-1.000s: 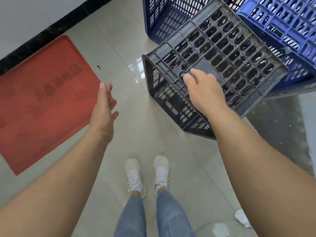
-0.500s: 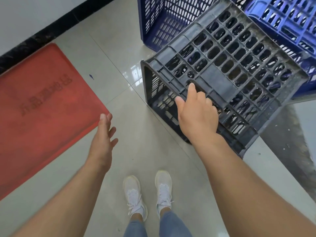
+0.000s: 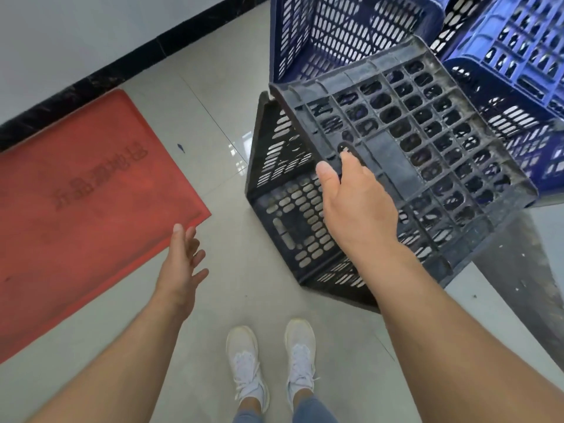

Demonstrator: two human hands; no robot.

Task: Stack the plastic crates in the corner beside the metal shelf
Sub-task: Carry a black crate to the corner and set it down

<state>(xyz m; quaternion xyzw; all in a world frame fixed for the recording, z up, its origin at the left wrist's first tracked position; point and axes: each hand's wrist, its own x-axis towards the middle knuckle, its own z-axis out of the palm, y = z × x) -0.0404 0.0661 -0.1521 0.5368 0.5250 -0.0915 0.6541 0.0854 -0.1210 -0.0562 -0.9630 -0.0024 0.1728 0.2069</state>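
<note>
Dark grey crate [image 3: 406, 166] gripped by right hand [image 3: 357, 206]; left hand [image 3: 183, 264] free.

The dark grey crate is held tilted on the tiled floor [image 3: 232, 300], its perforated base turned up; the right hand's fingers are hooked into a handle slot at the base edge, thumb outside. The left hand is held spread and holds nothing, over the floor beside a red mat [image 3: 85, 196]. Blue crates [image 3: 351, 35] are seen just behind the grey one, near the wall.
</note>
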